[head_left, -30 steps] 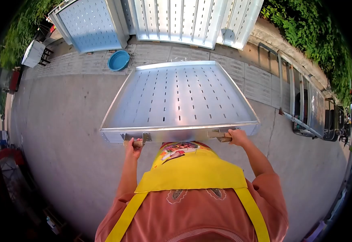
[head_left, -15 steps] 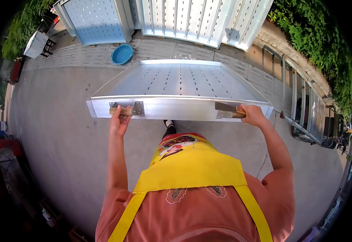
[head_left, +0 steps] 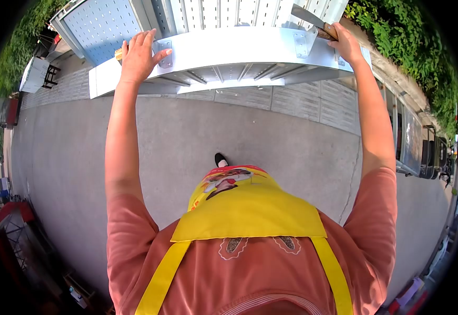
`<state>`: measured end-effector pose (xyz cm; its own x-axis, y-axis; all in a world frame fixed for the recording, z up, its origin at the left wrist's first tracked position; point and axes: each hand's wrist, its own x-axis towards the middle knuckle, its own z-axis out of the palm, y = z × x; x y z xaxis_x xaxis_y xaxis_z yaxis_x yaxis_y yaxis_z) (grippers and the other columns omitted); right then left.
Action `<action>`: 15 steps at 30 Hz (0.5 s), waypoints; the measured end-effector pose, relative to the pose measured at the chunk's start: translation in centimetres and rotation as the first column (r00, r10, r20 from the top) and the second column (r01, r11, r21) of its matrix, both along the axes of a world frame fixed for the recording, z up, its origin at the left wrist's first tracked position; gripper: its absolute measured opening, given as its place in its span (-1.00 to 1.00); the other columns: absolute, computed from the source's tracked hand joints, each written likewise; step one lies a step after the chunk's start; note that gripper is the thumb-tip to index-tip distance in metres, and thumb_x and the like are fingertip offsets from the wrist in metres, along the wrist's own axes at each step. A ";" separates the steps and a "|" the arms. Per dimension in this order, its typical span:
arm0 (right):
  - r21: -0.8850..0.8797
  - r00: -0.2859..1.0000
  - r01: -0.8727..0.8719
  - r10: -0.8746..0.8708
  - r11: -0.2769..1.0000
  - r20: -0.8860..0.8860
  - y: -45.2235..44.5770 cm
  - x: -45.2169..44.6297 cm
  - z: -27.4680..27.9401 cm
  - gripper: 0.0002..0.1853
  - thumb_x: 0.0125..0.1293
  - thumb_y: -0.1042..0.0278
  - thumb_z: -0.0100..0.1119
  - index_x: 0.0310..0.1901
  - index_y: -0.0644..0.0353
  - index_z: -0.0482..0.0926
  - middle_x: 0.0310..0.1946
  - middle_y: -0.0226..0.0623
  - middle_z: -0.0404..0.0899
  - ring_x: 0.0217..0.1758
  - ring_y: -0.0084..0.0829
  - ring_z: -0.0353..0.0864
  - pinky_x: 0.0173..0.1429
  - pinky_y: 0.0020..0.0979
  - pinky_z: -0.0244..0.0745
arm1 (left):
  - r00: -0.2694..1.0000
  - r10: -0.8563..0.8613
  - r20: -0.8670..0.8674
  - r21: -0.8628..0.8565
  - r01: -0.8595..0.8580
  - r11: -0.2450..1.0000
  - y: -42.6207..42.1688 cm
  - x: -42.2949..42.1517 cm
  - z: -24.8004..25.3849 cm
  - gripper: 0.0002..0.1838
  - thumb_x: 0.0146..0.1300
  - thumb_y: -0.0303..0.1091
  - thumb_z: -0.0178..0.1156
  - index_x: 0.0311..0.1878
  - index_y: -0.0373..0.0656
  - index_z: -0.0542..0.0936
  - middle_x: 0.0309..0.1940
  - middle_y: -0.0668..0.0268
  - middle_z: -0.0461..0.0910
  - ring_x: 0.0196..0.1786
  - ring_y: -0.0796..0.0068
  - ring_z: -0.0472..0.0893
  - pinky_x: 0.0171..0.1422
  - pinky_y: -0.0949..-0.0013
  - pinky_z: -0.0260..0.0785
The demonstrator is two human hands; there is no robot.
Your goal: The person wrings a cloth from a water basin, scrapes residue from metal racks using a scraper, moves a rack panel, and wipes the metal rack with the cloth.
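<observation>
A large silvery perforated metal tray (head_left: pixel 229 50) is tilted up in front of me, with its broad side wall facing me and the ribbed underside showing below. My left hand (head_left: pixel 138 56) lies against its left handle (head_left: pixel 118 54), fingers stretched upward and thumb out over the bracket. Most of that handle is hidden behind the palm. My right hand (head_left: pixel 347 46) is closed round the right wooden handle (head_left: pixel 325 35) together with a wooden-handled flat blade (head_left: pixel 307 16), a knife or scraper, which points up and left.
More perforated metal trays (head_left: pixel 103 29) stand at the back. A white box-like thing (head_left: pixel 32 73) is at the far left beside a dark stool (head_left: pixel 52 75). Green bushes (head_left: pixel 402 47) and a metal frame (head_left: pixel 405 131) line the right. Concrete floor (head_left: pixel 187 131) lies below.
The tray has swung up and away from me, turning its perforated inside from view and showing its underside. Both arms have stretched forward. My left fingers have straightened; my right hand keeps its hold.
</observation>
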<state>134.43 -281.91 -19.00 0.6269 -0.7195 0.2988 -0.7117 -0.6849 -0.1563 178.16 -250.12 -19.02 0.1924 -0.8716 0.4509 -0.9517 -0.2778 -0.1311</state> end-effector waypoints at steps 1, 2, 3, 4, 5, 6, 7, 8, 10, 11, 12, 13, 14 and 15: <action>-0.031 1.000 -0.002 0.001 1.000 -0.014 -1.3 0.4 -0.2 -0.48 0.02 0.41 0.29 0.06 0.23 0.36 0.02 -0.08 0.46 0.12 -0.07 0.40 0.16 -0.24 0.30 | 1.000 0.005 -0.029 0.020 -0.004 1.000 -0.4 1.6 0.1 -0.19 0.05 0.23 0.16 0.29 -0.05 0.27 0.15 0.25 0.38 0.27 0.22 0.29 0.39 -0.09 -0.06; 0.005 0.999 0.039 -0.039 0.999 -0.021 -2.5 0.8 -0.2 -0.41 -0.01 0.39 0.31 0.11 0.18 0.34 0.02 -0.08 0.47 0.12 -0.08 0.41 0.17 -0.24 0.32 | 0.998 0.015 -0.054 0.040 -0.013 0.999 -0.7 3.1 1.0 -0.19 0.04 0.24 0.16 0.29 -0.04 0.27 0.15 0.25 0.38 0.27 0.22 0.29 0.39 -0.09 -0.05; 0.014 0.999 0.053 -0.053 0.999 -0.002 -2.7 1.4 0.3 -0.44 -0.01 0.38 0.32 0.08 0.10 0.35 -0.03 -0.11 0.51 0.08 -0.09 0.44 0.12 -0.22 0.35 | 0.997 0.024 -0.074 0.060 -0.020 0.998 -0.8 5.0 1.4 -0.18 0.04 0.25 0.15 0.29 -0.04 0.27 0.16 0.26 0.38 0.26 0.22 0.30 0.39 -0.08 -0.04; 0.023 0.998 0.070 -0.070 0.997 -0.005 -3.2 2.1 0.6 -0.46 -0.02 0.38 0.32 0.04 0.07 0.35 -0.07 -0.13 0.52 0.06 -0.09 0.45 0.09 -0.21 0.35 | 0.999 -0.022 -0.043 0.007 0.022 1.000 -1.0 7.3 1.2 -0.21 0.03 0.24 0.16 0.28 0.00 0.30 0.13 0.25 0.40 0.24 0.22 0.32 0.36 -0.05 0.01; 0.029 0.996 0.087 -0.087 0.996 -0.009 -3.9 2.7 0.8 -0.49 -0.02 0.38 0.32 0.01 0.04 0.35 -0.10 -0.14 0.53 0.03 -0.09 0.46 0.06 -0.20 0.36 | 0.997 -0.046 -0.066 0.017 0.047 0.999 -1.4 8.9 1.8 -0.27 0.04 0.18 0.20 0.24 0.01 0.35 0.02 0.25 0.49 0.14 0.19 0.42 0.28 0.02 0.12; 0.018 0.993 0.118 -0.117 0.993 -0.006 -4.5 3.3 1.1 -0.52 -0.03 0.39 0.33 -0.05 0.05 0.35 -0.13 -0.16 0.53 0.00 -0.10 0.47 0.03 -0.19 0.36 | 0.995 -0.038 -0.092 0.043 0.042 0.998 -1.9 10.3 2.4 -0.32 0.05 0.12 0.22 0.19 -0.02 0.38 -0.05 0.26 0.53 0.07 0.19 0.46 0.24 0.06 0.15; -0.007 0.992 0.123 -0.124 0.992 -0.026 -5.6 3.8 1.2 -0.51 -0.03 0.40 0.32 -0.04 0.06 0.34 -0.14 -0.15 0.53 -0.03 -0.09 0.48 0.00 -0.19 0.37 | 0.992 -0.025 -0.121 0.074 0.034 0.997 -2.6 11.5 2.7 -0.38 0.06 0.06 0.25 0.15 -0.04 0.41 -0.12 0.27 0.57 0.01 0.18 0.50 0.21 0.09 0.18; -0.005 0.992 0.125 -0.125 0.992 -0.011 -6.2 4.4 1.4 -0.51 -0.03 0.40 0.32 -0.03 0.05 0.34 -0.14 -0.15 0.53 -0.04 -0.09 0.49 0.00 -0.19 0.37 | 0.981 -0.020 -0.194 0.074 0.035 0.997 -3.5 12.2 2.9 -0.53 0.08 -0.09 0.26 0.01 -0.11 0.46 -0.21 0.25 0.59 -0.12 0.17 0.55 0.10 0.15 0.28; -0.013 0.991 0.135 -0.135 0.991 0.019 -7.3 5.8 2.1 -0.52 -0.02 0.39 0.31 -0.03 0.04 0.34 -0.15 -0.14 0.53 -0.06 -0.08 0.50 -0.02 -0.18 0.37 | 0.982 0.074 -0.176 0.117 -0.054 0.992 -5.3 13.0 3.1 -0.62 0.08 -0.17 0.25 -0.07 -0.13 0.46 -0.23 0.21 0.58 -0.14 0.16 0.56 0.03 0.17 0.32; -0.004 0.989 0.148 -0.148 0.989 -0.005 -8.5 6.3 2.2 -0.53 -0.01 0.40 0.30 -0.03 0.03 0.35 -0.18 -0.14 0.55 -0.08 -0.06 0.52 -0.03 -0.18 0.38 | 0.980 0.121 -0.160 0.133 -0.100 0.986 -6.2 13.0 3.4 -0.66 0.08 -0.21 0.25 -0.12 -0.14 0.47 -0.23 0.19 0.58 -0.15 0.15 0.56 -0.01 0.18 0.35; -0.014 0.987 0.158 -0.158 0.987 -0.010 -9.1 6.8 2.5 -0.53 -0.01 0.41 0.29 -0.03 0.03 0.35 -0.20 -0.13 0.56 -0.10 -0.06 0.53 -0.04 -0.18 0.39 | 0.987 0.083 -0.139 0.092 -0.071 0.993 -6.6 12.8 4.0 -0.74 0.02 -0.31 0.24 -0.23 -0.15 0.47 -0.31 0.17 0.57 -0.19 0.13 0.56 -0.08 0.16 0.37; -0.029 0.986 0.167 -0.167 0.986 -0.016 -9.9 7.1 2.7 -0.53 -0.02 0.42 0.29 -0.03 0.03 0.34 -0.23 -0.12 0.56 -0.12 -0.05 0.54 -0.04 -0.18 0.39 | 0.992 0.077 -0.102 0.119 -0.064 0.991 -6.8 12.3 4.6 -0.75 0.00 -0.32 0.24 -0.25 -0.15 0.47 -0.33 0.18 0.57 -0.20 0.14 0.56 -0.05 0.16 0.37; -0.042 0.986 0.169 -0.169 0.985 0.012 -11.8 6.9 2.3 -0.52 -0.03 0.42 0.30 -0.03 0.05 0.36 -0.26 -0.10 0.56 -0.16 -0.04 0.54 -0.04 -0.19 0.39 | 0.995 0.067 -0.069 0.146 -0.056 0.988 -6.9 11.0 5.6 -0.77 -0.02 -0.34 0.24 -0.28 -0.15 0.47 -0.36 0.19 0.57 -0.21 0.14 0.56 -0.02 0.16 0.37; 0.001 0.989 0.142 -0.142 0.990 0.045 -12.7 6.7 2.3 -0.53 -0.03 0.42 0.30 -0.04 0.06 0.37 -0.26 -0.10 0.56 -0.14 -0.04 0.54 -0.04 -0.20 0.39 | 0.998 0.052 -0.040 0.176 -0.044 0.983 -6.7 10.1 6.2 -0.78 -0.04 -0.35 0.23 -0.30 -0.15 0.47 -0.39 0.20 0.57 -0.22 0.14 0.56 0.01 0.16 0.36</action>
